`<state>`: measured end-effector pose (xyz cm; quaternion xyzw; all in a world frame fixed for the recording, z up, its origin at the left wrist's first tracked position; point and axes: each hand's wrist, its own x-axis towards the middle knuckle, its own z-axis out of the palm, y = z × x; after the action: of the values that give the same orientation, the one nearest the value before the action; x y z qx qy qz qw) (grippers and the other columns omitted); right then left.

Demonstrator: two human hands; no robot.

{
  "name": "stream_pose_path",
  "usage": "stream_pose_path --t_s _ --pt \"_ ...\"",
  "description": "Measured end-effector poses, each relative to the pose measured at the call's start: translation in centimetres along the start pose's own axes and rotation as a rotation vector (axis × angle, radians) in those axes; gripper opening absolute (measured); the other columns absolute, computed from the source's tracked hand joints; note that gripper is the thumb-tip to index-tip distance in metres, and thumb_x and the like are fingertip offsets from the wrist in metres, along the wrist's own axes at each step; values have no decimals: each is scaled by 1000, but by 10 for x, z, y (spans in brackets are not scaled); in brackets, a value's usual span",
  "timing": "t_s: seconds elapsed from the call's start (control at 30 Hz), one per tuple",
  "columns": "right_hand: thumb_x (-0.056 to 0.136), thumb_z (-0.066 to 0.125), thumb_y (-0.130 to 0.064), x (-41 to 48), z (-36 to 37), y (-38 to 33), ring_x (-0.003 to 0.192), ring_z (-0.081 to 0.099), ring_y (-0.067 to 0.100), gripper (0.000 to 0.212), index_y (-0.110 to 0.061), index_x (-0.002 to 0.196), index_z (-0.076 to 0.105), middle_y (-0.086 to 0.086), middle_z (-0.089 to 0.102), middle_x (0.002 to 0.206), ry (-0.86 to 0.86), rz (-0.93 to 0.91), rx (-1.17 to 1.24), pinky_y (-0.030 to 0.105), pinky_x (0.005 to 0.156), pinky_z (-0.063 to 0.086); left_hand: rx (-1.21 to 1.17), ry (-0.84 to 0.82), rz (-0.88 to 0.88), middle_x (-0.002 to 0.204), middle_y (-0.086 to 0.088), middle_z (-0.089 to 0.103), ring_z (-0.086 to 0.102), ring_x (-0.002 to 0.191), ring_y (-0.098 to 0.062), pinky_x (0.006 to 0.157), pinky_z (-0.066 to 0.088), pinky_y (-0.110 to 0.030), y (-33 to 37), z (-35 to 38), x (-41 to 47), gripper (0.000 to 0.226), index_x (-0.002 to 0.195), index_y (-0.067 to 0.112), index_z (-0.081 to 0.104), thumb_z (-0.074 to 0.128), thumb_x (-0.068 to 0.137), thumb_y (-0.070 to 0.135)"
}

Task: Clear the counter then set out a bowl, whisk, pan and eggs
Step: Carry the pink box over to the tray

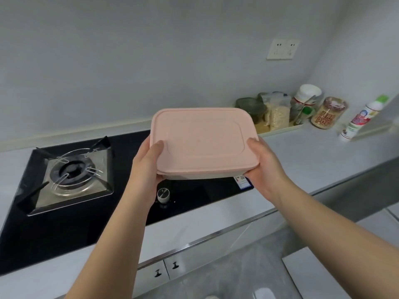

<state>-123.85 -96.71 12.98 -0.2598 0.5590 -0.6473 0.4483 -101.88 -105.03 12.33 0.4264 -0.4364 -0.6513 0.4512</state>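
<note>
A rectangular container with a pale pink lid [203,140] is held in the air above the black gas hob [71,214]. My left hand [146,167] grips its left end, thumb on the lid. My right hand [262,167] grips its right end, thumb on the lid and fingers underneath. The container's whitish body shows only as a thin strip below the lid. No bowl, whisk, pan or eggs are in view.
The left burner [74,172] carries a wire pan support, and a control knob [163,195] sits on the hob's front. A tray [280,128] with jars and bags of dry goods stands at the back right. A spray bottle [362,117] stands beside it. Cabinet doors [166,270] lie below the grey counter [319,160].
</note>
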Motion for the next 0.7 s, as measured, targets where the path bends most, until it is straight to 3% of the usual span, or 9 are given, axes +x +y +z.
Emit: stream_pose_path --t_s 0.13,0.4,0.53,0.7 --pt "93 46 -29 31 -61 -25 116 58 25 35 -28 128 54 3 65 123 73 -8 -12 36 76 52 -2 -28 -66 123 6 62 59 112 -22 91 53 -49 -13 74 29 38 135 34 49 45 98 30" --pt "97 43 -22 77 -178 -47 103 59 24 20 -28 111 55 3 65 111 259 24 76 42 86 46 47 -133 -110 117 6 64 60 107 -23 90 51 -51 -43 205 55 31 125 39 53 47 97 26" --pt "97 45 -23 105 -232 -51 99 59 23 25 -21 121 49 5 62 112 285 78 64 40 80 48 89 -107 -130 118 1 64 60 105 -25 89 50 -50 -72 257 66 34 128 36 53 46 96 28" --pt "95 48 -25 142 -302 -52 106 58 28 30 -18 125 50 11 62 119 220 146 15 42 83 48 127 -37 -200 122 -1 59 57 107 -25 90 50 -48 -113 315 73 37 133 34 49 44 97 33"
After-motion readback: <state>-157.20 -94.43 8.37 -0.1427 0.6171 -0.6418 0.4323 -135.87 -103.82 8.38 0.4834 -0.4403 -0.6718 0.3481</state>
